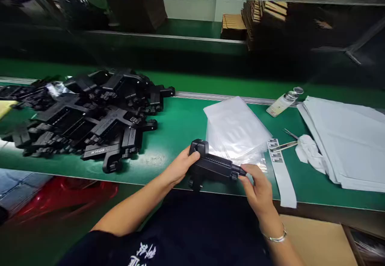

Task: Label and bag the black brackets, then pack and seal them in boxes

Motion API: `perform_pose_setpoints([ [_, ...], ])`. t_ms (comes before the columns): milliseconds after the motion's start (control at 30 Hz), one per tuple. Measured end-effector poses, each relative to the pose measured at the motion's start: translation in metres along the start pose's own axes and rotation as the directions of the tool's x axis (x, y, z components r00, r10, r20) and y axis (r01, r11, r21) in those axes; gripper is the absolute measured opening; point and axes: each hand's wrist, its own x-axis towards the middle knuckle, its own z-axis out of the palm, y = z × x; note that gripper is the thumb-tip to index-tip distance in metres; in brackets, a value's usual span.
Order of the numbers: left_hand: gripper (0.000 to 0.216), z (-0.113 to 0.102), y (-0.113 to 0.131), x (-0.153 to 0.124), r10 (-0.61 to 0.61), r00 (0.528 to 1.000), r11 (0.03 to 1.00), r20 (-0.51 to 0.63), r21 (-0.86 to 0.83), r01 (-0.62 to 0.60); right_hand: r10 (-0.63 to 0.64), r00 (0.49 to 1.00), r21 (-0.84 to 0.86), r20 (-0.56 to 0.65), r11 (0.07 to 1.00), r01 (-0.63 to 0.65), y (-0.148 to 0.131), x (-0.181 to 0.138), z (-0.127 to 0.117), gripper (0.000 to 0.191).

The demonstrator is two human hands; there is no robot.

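Both hands gripping black plastic housing over worktop edge: left hand clamping thick end, right hand pinching narrow tip. Looking stiff, light; grabbing best at both ends.

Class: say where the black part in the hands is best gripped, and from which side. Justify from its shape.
Probably the thick left end of the black part, taken from the near left, as the left hand does: it lies crosswise over the table edge, and that blocky end fills a palm. The right hand only pinches the narrow tip.
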Motion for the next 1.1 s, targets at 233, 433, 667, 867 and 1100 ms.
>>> perform_pose_setpoints([
  [233,0.080,0.003,0.006,-0.010,0.226,0.958,0.889,0.177,0.365,-0.277,0.223,0.965,0.281,0.139,0.925,-0.255,0.016,-0.001,0.017,0.053],
  [433,0.060,-0.017,0.013,-0.010,0.385,0.748,0.618,0.540,0.451,-0.644,-0.023,0.989,0.066,0.145,0.998,0.014,0.008,0.004,-0.001,0.051],
  [667,0.049,-0.021,0.014,-0.014,0.414,0.695,0.498,0.588,0.492,-0.714,-0.078,0.985,0.148,0.153,0.987,0.055,0.015,0.001,0.002,0.050],
  [867,0.066,-0.016,0.018,-0.020,0.270,0.906,0.808,0.325,0.436,-0.397,0.030,0.982,0.115,0.187,0.992,-0.052,0.002,0.009,0.008,0.044],
  [1100,0.063,-0.011,0.016,-0.024,0.154,0.984,0.966,0.089,0.196,-0.169,0.029,0.982,0.143,0.187,0.988,-0.056,-0.014,0.007,0.006,0.060],
])
